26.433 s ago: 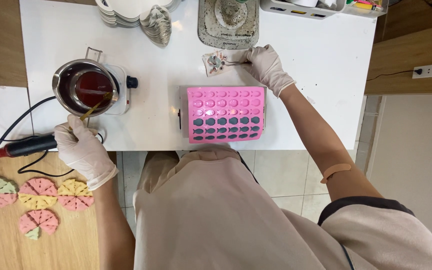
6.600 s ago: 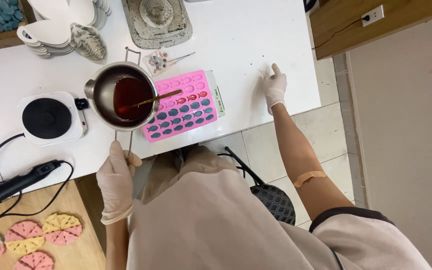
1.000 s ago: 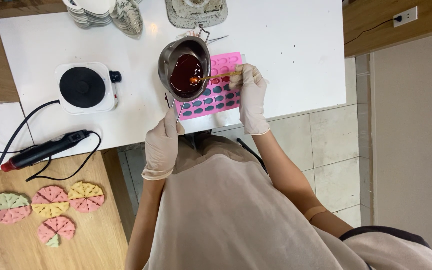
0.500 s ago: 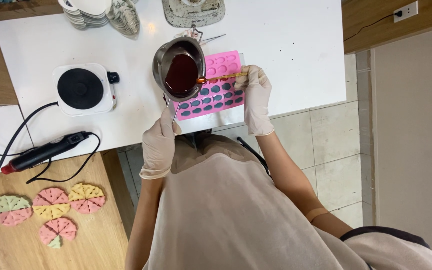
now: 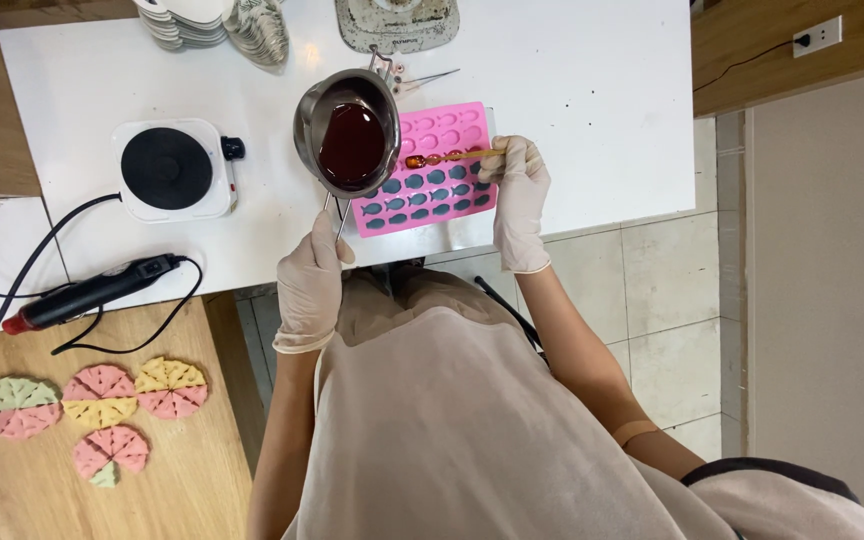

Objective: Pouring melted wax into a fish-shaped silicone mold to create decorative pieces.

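**Pouring pot held over the pink mould**

While I look down from the head camera, my left hand [image 5: 312,283] is closed around the thin handle of the small metal pot [image 5: 348,130], so this grip is full and firm. The pot hangs in the upper middle of the frame, over the left edge of the pink silicone mould [image 5: 428,170], and it holds a dark red-brown liquid. I think it is kept there so that any drop falls on the mould and not on the white counter [image 5: 572,90].

My right hand [image 5: 518,190] pinches a small spoon [image 5: 449,157] between the fingertips, a narrow grip. The spoon lies level above the mould with liquid in its bowl, probably to carry it without spilling. The lower rows of cavities look dark and filled; the upper rows are pale.

At the left of the frame an electric hot plate [image 5: 170,170] stands apart from the mould. Below it lies a black heat tool [image 5: 87,293] with its cable. In the lower left, coloured round pieces [image 5: 97,412] rest on a wooden surface [image 5: 172,490].
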